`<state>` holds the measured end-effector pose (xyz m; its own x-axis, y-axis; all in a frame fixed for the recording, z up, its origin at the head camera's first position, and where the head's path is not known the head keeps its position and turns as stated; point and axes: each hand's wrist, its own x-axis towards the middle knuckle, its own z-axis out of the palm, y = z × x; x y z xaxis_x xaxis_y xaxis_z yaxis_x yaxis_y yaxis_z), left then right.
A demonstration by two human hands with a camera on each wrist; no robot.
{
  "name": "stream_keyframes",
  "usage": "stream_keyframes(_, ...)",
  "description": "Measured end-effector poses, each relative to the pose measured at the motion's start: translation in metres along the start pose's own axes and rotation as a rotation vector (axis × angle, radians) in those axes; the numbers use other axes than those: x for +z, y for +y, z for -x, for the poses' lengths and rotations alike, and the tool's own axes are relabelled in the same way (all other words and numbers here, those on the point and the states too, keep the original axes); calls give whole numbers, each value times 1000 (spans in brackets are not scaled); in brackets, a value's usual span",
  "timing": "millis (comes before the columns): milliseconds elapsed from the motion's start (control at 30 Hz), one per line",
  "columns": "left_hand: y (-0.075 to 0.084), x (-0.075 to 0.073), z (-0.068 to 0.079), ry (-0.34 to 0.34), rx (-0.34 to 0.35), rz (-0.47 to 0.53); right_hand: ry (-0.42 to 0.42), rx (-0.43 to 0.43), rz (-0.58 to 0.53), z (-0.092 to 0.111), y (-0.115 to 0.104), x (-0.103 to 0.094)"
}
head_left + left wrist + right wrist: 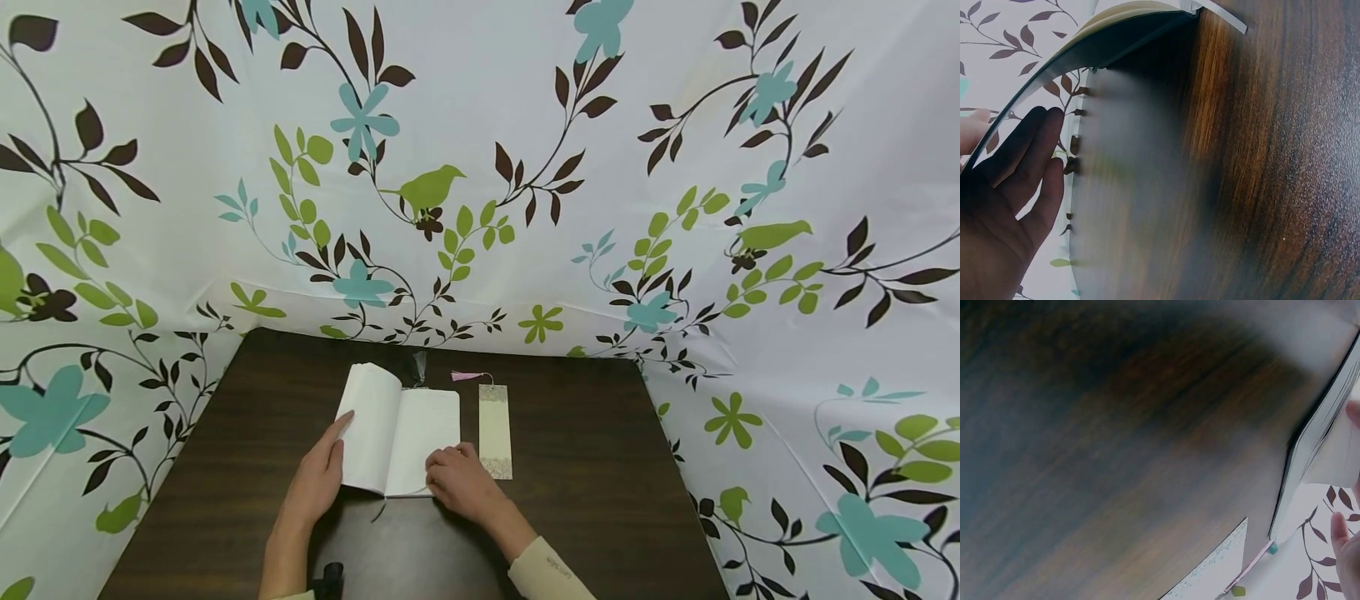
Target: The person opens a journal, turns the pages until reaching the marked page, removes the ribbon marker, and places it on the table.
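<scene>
Notebook (422, 429), spine running from six to just past twelve o'clock, lies open on dark wood-grain table (600, 467), its smooth white left page (371, 425) bowed upward — my left hand (318, 479) grips it at nine, my right hand (463, 482) pinches paper near four.

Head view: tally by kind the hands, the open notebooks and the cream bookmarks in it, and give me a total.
Hands: 2, the left hand and the right hand
Open notebook: 1
Cream bookmark: 1
Total: 4
</scene>
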<state>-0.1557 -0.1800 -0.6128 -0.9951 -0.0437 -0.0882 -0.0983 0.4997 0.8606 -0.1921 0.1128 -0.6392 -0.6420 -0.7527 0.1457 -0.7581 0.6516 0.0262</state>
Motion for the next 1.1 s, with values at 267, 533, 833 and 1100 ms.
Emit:
stream_keyframes(267, 2, 1, 1, 20, 4, -37, 97, 171, -116, 3, 3, -2)
stream_keyframes(533, 4, 1, 0, 30, -10, -46, 289, 523, -543, -14, -12, 0)
stream_keyframes(833, 8, 3, 0, 16, -43, 3, 80, 247, -705, -27, -49, 0)
stream_keyframes(1100, 13, 5, -1, 104, -72, -100, 43, 138, -593, -30, -58, -1)
